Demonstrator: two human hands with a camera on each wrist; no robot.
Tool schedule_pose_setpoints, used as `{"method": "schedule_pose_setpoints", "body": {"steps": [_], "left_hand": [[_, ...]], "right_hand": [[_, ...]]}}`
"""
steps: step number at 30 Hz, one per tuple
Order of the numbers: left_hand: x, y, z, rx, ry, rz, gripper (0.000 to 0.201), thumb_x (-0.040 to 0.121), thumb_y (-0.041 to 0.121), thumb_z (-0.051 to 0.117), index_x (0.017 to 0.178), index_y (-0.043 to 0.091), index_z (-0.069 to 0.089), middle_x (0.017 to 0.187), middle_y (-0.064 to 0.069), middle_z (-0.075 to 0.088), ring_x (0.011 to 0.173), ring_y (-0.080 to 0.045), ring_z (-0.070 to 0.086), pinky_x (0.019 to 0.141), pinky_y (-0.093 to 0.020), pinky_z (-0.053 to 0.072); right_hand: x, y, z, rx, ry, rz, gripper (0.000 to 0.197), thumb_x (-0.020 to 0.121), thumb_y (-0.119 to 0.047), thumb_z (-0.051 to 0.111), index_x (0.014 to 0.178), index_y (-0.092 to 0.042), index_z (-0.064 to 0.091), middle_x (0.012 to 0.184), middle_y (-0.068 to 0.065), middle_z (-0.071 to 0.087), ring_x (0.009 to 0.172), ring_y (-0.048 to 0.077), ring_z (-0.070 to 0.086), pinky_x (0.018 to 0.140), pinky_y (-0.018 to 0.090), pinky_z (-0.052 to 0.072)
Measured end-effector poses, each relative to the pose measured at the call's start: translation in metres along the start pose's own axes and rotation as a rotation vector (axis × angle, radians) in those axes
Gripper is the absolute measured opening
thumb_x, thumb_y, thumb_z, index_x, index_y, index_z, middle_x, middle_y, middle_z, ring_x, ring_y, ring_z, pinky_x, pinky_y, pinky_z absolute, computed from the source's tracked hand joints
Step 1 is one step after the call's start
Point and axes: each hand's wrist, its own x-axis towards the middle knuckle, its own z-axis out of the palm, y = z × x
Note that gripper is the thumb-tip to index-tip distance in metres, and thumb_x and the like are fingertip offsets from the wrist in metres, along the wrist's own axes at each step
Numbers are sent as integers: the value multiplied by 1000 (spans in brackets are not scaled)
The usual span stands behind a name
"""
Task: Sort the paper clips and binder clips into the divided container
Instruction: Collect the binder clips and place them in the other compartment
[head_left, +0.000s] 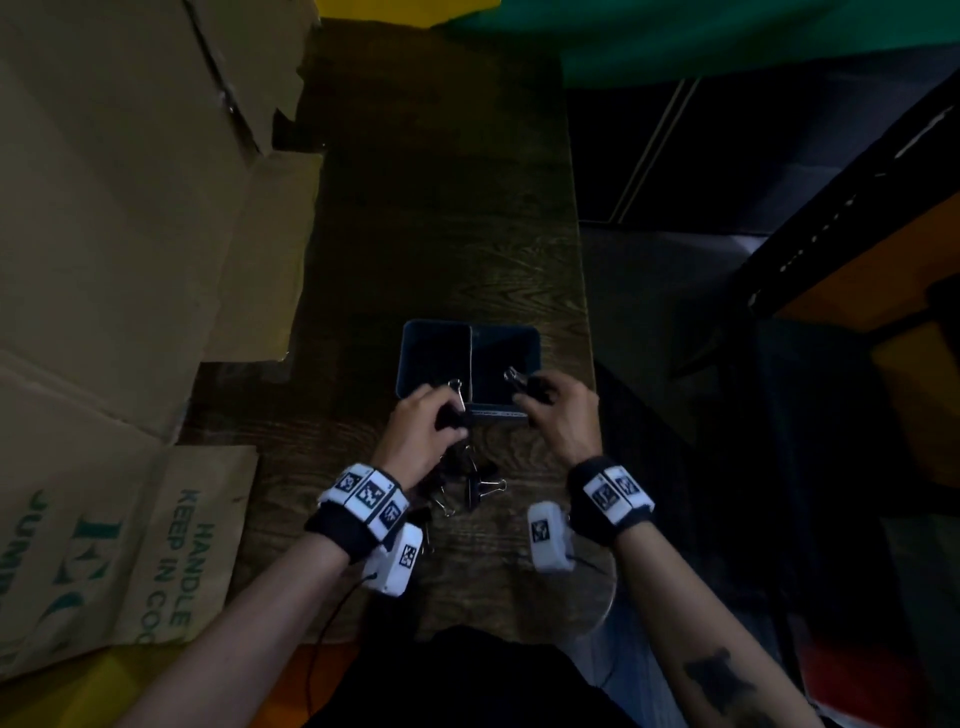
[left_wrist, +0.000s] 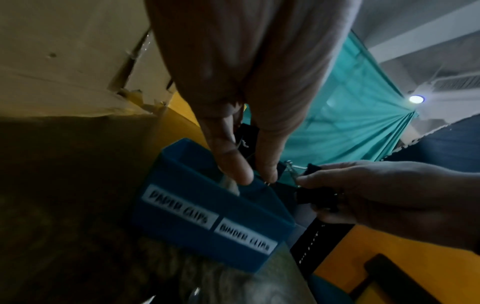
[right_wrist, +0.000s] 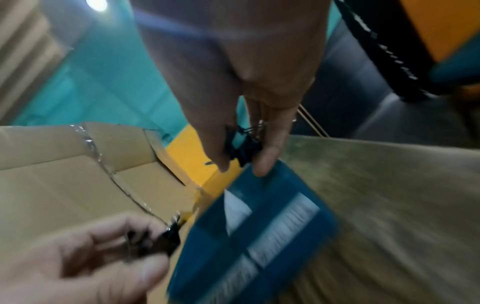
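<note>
Each of the hands pinches a black binder clip: the left hand (head_left: 423, 415) holds one (head_left: 453, 410) at the container's near rim, the right hand (head_left: 563, 410) another (head_left: 530, 387) over the right compartment. The blue container (left_wrist: 182, 174) sits on the tabletop (head_left: 441, 234), with more clips (head_left: 475, 486) loose beside it. These clips look light, stiff and springy; the black body probably gives a surer hold than the slippery wire loops.

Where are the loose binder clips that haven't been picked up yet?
In the head view, the loose binder clips lie on the wooden table, between the wrists, nearer than the blue container.
</note>
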Motion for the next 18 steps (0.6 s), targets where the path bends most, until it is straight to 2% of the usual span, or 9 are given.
{"method": "schedule_pose_setpoints", "body": {"steps": [2,4,7,9,11,13,15,18], "left_hand": [[20,14,-6,-5,25,9,24,79,14,75,93,23,58,98,4,48,77,-15,55,60,-33,53],[41,26,-6,-9,29,13,24,77,14,76,91,22,59,98,2,49,79,-21,58,62,-38,54],[70,39,4,31,28,10,24,76,13,76,93,19,61,102,-3,53,90,-25,58,74,-37,51],[85,45,13,67,27,4,25,74,12,77,95,17,63,110,-9,57,101,-27,56,82,-36,47],[94,47,22,61,-6,-2,29,72,11,78,97,15,63,112,-12,59,103,-29,58,86,-36,48],[96,44,29,10,-63,-15,35,72,8,78,103,15,62,112,-13,61,97,-31,62,82,-39,53],[90,38,29,-54,-81,-29,39,74,5,75,108,17,61,112,-11,62,93,-29,64,77,-42,56],[66,19,22,-137,-8,-35,32,77,3,72,105,17,64,97,-3,63,84,-21,63,63,-32,54]], "right_hand": [[19,-17,0,-45,-23,8,41,80,-21,77,119,-13,64,117,8,68,106,20,63,90,33,54],[34,-26,2,-50,-69,17,42,81,-20,76,119,-12,63,119,10,67,106,22,64,89,40,56],[40,-27,1,-25,-64,-1,36,83,-20,72,118,-15,64,115,9,68,100,20,66,84,42,58],[36,-22,-3,12,-10,3,31,85,-21,68,116,-18,66,113,7,70,98,18,66,84,39,58],[27,-14,-7,16,68,6,25,86,-21,65,111,-18,68,107,5,71,96,14,65,83,30,54],[14,-4,-10,36,143,28,19,86,-22,65,103,-16,71,98,2,73,91,13,65,80,28,52],[-2,8,-7,48,153,60,15,86,-20,65,99,-15,71,95,0,72,88,12,65,81,29,53],[-26,31,2,0,69,94,15,87,-14,64,100,-14,71,97,3,73,90,14,66,81,26,51]]}}
